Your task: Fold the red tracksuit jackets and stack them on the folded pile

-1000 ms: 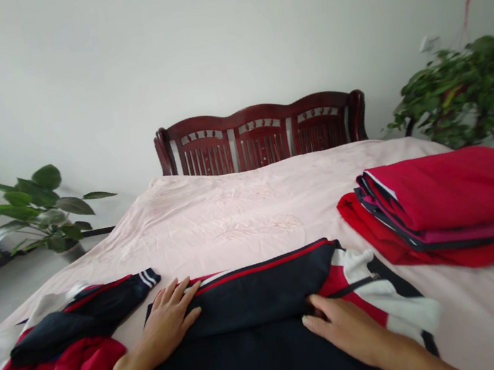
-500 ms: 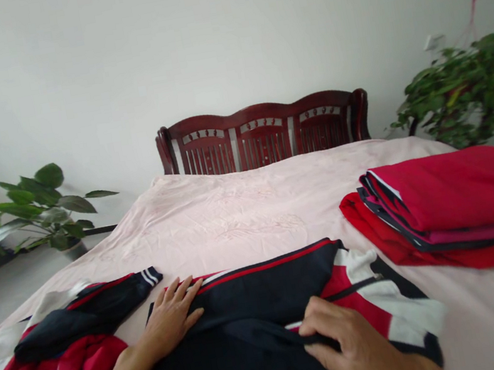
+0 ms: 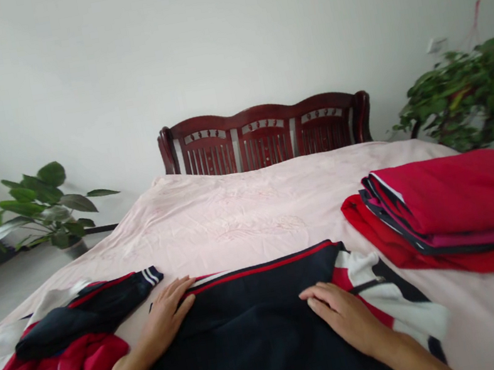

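Observation:
A dark navy garment (image 3: pixel 262 322) with a red stripe and red and white panels lies spread on the bed in front of me. My left hand (image 3: pixel 168 317) rests flat on its left edge, fingers stretched out. My right hand (image 3: pixel 344 314) lies flat on its right part, fingers together and extended, beside the white and red panel (image 3: pixel 391 300). Neither hand grips anything.
An unfolded heap of red, navy and white clothes (image 3: pixel 47 354) lies at the left. A stack of folded red garments (image 3: pixel 462 211) sits at the right. The pink bedsheet (image 3: pixel 242 211) runs to a dark wooden headboard (image 3: pixel 267 133). Potted plants stand left (image 3: pixel 41 208) and right (image 3: pixel 479 93).
My right hand had pinched a fold of the navy cloth near me; now the cloth lies smooth and the hand rests flat on it, farther forward. My left hand barely moved.

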The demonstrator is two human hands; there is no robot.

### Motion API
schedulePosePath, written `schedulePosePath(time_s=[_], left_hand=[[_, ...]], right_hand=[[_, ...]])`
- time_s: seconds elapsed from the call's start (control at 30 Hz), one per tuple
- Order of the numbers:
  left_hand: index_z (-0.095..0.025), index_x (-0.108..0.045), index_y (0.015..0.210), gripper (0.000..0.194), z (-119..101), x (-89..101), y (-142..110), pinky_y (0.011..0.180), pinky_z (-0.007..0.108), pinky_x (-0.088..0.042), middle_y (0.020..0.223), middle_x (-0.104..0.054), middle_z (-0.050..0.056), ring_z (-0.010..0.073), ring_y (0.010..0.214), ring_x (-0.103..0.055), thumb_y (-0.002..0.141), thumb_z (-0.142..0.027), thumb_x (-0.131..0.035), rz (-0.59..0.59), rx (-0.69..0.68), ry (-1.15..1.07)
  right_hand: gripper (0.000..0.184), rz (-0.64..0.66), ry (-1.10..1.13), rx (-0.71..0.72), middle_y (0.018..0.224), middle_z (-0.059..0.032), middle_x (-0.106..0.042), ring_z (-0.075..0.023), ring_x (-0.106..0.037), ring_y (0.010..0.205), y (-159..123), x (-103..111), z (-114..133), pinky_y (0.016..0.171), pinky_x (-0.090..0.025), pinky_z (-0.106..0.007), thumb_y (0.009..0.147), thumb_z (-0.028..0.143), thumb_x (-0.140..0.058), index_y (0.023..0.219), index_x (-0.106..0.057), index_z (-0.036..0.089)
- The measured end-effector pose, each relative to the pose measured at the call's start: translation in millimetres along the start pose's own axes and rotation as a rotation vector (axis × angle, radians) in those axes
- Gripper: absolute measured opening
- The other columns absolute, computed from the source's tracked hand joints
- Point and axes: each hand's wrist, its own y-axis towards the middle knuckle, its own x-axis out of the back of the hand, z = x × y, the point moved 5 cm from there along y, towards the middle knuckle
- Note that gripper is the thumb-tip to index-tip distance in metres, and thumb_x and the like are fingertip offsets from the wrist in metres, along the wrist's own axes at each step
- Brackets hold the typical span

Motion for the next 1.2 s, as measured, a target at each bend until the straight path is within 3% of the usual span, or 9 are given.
schedulePosePath(time_s=[0.17,0.27,0.4,0.53,0.63,0.73,0.9,1.0,1.2], left_hand=[[-0.024,-0.064,0.088,0.042,18,38.7,-26,0.082,0.027,-0.047,0.087,-0.069,0.001,0.0201,0.087,-0.064,0.096,-0.052,-0.034,-0.310,0.251,-0.208],[-0.024,-0.057,0.072,0.045,20,47.8,-41,0.066,0.026,-0.043,0.065,-0.059,-0.002,0.0178,0.066,-0.057,0.096,-0.053,-0.033,-0.208,0.293,-0.145],[-0.026,-0.064,0.082,0.035,11,40.9,-52,0.075,0.028,-0.044,0.086,-0.068,0.001,0.0212,0.084,-0.064,0.093,-0.050,-0.041,0.078,0.235,0.051],[-0.025,-0.063,0.105,0.036,7,34.7,-61,0.081,0.033,-0.048,0.115,-0.065,0.007,0.0262,0.102,-0.064,0.089,-0.052,-0.043,0.061,0.262,0.243],[-0.019,-0.054,0.123,0.052,11,29.6,-67,0.071,0.036,-0.051,0.130,-0.058,0.015,0.0293,0.100,-0.067,0.088,-0.054,-0.040,0.050,0.362,0.308],[-0.017,-0.040,0.141,0.067,14,27.5,-70,0.076,0.036,-0.052,0.137,-0.056,0.017,0.0312,0.110,-0.065,0.087,-0.056,-0.041,0.077,0.383,0.292],[-0.019,-0.025,0.151,0.079,18,32.9,-71,0.091,0.039,-0.047,0.134,-0.061,0.015,0.0304,0.112,-0.065,0.083,-0.051,-0.050,0.178,0.427,0.189],[-0.020,-0.024,0.152,0.078,13,41.7,-72,0.084,0.036,-0.046,0.119,-0.069,0.012,0.0295,0.105,-0.067,0.085,-0.053,-0.048,0.165,0.414,0.172],[-0.031,-0.061,0.122,0.052,1,63.5,-75,0.065,0.030,-0.040,0.081,-0.071,-0.001,0.0242,0.079,-0.070,0.087,-0.064,-0.040,0.153,0.500,0.171]], right_hand=[[0.011,-0.001,-0.123,-0.002,0.087,-0.0013,-0.065,-0.0205,-0.060,0.085,-3,-2,6,0.076,-0.046,-0.033,0.085,0.030,-0.060,0.093,-0.066,0.025],[0.001,-0.038,-0.137,0.006,0.081,-0.0004,-0.062,-0.0194,-0.058,0.080,-2,-7,4,0.071,-0.044,-0.032,0.082,0.023,-0.059,0.083,-0.060,0.024],[0.007,-0.081,-0.132,0.082,0.081,-0.0009,-0.059,-0.0192,-0.057,0.079,-3,-8,6,0.071,-0.044,-0.032,0.083,0.019,-0.055,0.079,-0.054,0.024],[0.008,-0.110,-0.093,0.161,0.088,-0.0028,-0.062,-0.0208,-0.060,0.085,-7,-5,11,0.077,-0.047,-0.035,0.085,0.017,-0.052,0.084,-0.055,0.023],[0.014,-0.111,-0.021,0.172,0.097,-0.0044,-0.065,-0.0211,-0.062,0.094,-11,-4,10,0.086,-0.049,-0.035,0.088,0.018,-0.049,0.096,-0.059,0.024],[0.015,-0.085,0.014,0.145,0.099,-0.0049,-0.067,-0.0211,-0.064,0.097,-12,-5,7,0.088,-0.049,-0.034,0.090,0.021,-0.049,0.098,-0.061,0.024],[0.015,-0.055,0.022,0.125,0.099,-0.0041,-0.067,-0.0203,-0.064,0.096,-10,-6,5,0.087,-0.050,-0.033,0.091,0.024,-0.049,0.098,-0.062,0.024],[0.014,-0.047,0.012,0.121,0.098,-0.0044,-0.067,-0.0203,-0.065,0.095,-9,-7,4,0.085,-0.050,-0.033,0.092,0.025,-0.049,0.098,-0.062,0.024],[0.014,-0.062,0.033,0.115,0.097,-0.0036,-0.067,-0.0196,-0.065,0.094,-11,-5,6,0.085,-0.049,-0.032,0.093,0.030,-0.049,0.097,-0.062,0.025]])
